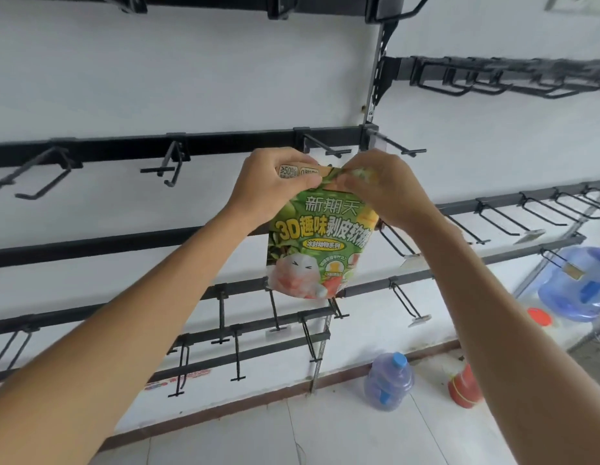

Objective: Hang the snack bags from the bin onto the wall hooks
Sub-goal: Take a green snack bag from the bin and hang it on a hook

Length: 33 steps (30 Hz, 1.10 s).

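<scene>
Both forearms extended up and forward. Left hand (265,186) and right hand (382,189) pinched top edge of green snack bag (320,243), held just below wall hook (325,147) on black rail (124,149).

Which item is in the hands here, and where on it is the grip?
Both hands, left and right, pinch the green snack bag at its top edge.

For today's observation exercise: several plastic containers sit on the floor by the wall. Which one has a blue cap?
The small purple-tinted water jug nearest the wall rack. Its cap is blue, whereas the red bottle shows none and the large blue jug lies tipped over.
</scene>
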Available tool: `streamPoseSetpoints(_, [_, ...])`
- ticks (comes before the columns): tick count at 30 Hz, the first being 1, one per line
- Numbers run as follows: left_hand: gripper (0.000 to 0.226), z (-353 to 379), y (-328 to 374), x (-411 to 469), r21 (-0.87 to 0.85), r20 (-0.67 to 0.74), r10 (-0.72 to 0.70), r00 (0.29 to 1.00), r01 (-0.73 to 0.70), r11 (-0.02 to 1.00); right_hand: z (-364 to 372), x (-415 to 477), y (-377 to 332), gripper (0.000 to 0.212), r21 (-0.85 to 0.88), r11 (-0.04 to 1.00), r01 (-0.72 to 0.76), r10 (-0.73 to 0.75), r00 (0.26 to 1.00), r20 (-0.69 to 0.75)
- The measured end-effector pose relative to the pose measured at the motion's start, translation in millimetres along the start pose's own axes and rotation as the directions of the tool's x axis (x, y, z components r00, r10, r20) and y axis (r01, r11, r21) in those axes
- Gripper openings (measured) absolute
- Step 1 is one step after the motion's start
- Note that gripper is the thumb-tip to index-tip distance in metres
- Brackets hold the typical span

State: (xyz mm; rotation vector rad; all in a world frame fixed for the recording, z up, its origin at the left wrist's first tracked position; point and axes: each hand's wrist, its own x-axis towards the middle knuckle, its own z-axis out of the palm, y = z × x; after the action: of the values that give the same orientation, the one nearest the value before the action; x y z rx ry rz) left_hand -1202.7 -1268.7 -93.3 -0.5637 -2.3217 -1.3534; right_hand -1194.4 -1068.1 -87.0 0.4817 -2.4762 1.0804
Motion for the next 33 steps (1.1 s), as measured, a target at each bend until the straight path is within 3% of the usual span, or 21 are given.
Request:
streamPoseSetpoints(7, [0.006, 4, 3, 3, -0.01, -0.077, 0.01, 0.997, -0.011, 1.0, 6, 22, 15, 0.008, 0.054, 0.991, 0.124, -0.126, 0.992, 0.032])
streamPoseSetpoints(11, [0.014, 4, 6, 3, -0.047, -0.156, 0.025, 0.987, -0.033, 0.998, 5, 30, 11, 0.01, 0.083, 0.975, 0.205, -0.206, 0.979, 0.008])
streamPoseSetpoints(22, [0.012, 6, -5, -4, -0.107, -0.15, -0.003, 0.989, -0.013, 0.994, 2, 30, 15, 0.011, 0.195, 0.967, 0.163, -0.196, 0.967, 0.164])
streamPoseSetpoints(26, [0.015, 9, -12, -2, -0.073, -0.172, -0.032, 0.984, 0.02, 0.997, 7, 32, 19, 0.012, 0.135, 0.983, 0.123, -0.14, 0.982, 0.13])
streamPoseSetpoints(30, [0.017, 13, -20, -1, -0.044, -0.204, -0.043, 0.978, 0.035, 0.998, 14, 35, 27, 0.015, 0.125, 0.986, 0.109, -0.107, 0.994, -0.021])
streamPoseSetpoints(33, [0.019, 16, -26, 2, -0.036, -0.242, -0.06, 0.968, 0.053, 0.998, 22, 34, 37, 0.027, 0.173, 0.98, 0.101, -0.091, 0.994, -0.064])
